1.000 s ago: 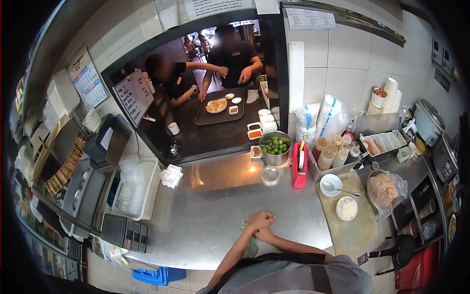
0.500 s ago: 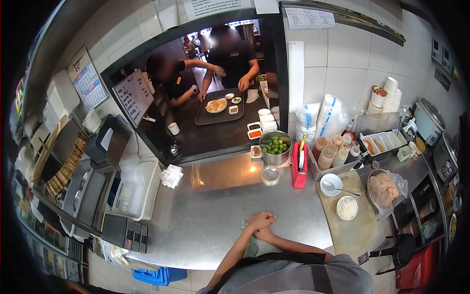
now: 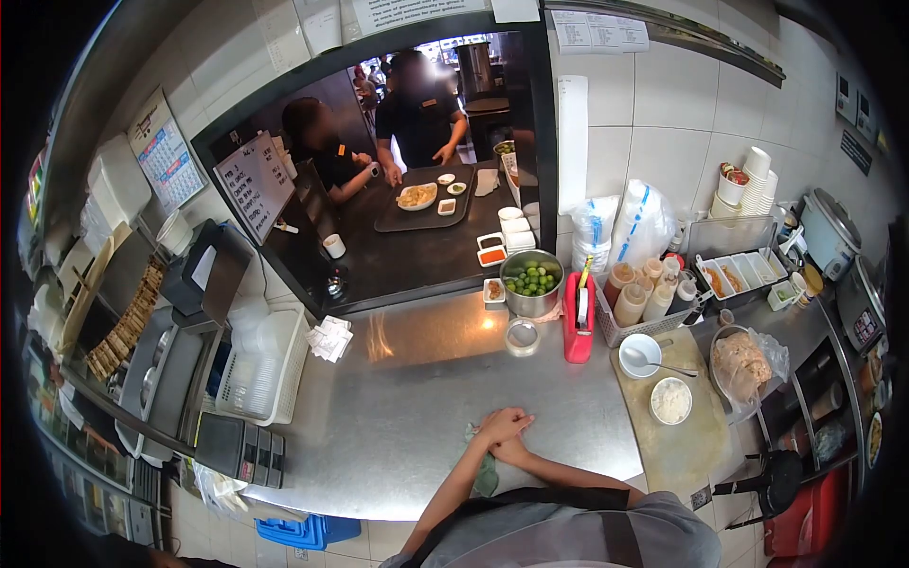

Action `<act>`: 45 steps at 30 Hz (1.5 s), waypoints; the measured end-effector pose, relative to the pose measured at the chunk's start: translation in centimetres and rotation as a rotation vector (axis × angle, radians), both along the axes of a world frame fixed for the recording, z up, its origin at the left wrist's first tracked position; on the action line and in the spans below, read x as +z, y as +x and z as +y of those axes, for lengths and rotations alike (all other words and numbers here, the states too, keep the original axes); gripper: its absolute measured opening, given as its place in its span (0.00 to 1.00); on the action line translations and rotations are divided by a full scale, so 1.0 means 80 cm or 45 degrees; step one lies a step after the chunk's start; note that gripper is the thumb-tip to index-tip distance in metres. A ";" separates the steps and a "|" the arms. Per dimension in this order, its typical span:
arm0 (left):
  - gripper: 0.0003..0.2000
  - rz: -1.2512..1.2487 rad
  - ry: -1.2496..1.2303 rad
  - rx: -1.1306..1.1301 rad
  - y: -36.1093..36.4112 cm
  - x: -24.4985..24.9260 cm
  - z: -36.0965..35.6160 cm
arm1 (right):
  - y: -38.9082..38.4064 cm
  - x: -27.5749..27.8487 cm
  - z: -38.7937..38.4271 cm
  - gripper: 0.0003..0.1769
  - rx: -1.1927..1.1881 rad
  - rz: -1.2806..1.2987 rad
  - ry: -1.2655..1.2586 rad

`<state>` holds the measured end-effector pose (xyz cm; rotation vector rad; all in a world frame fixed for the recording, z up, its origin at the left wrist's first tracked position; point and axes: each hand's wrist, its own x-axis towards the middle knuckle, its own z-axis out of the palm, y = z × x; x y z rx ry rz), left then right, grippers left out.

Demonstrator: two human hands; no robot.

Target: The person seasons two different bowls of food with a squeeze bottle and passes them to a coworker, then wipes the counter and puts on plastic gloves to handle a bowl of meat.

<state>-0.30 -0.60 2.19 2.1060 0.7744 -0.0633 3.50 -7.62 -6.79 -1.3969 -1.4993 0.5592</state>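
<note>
Resting both hands on the steel counter at the bottom middle of the frame. The left hand is folded over the right hand, clasped together with the fingers curled shut over each other. A crumpled green cloth lies just under the wrists, touching them, close to the counter's front edge. Off to the right there's a wooden cutting board with a small bowl of rice and a white bowl with a spoon on it. Further back, a metal bowl of limes stands just beside a red holder. In the upper middle, two people stand at a dark tray behind the serving window.
</note>
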 end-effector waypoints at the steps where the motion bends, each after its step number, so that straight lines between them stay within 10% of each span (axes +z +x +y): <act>1: 0.19 -0.004 0.014 0.001 0.000 -0.003 0.000 | 0.001 0.010 -0.003 0.22 0.019 0.040 -0.006; 45: 0.20 0.015 0.009 -0.011 0.000 -0.009 0.002 | 0.002 -0.009 -0.007 0.21 0.033 0.013 -0.144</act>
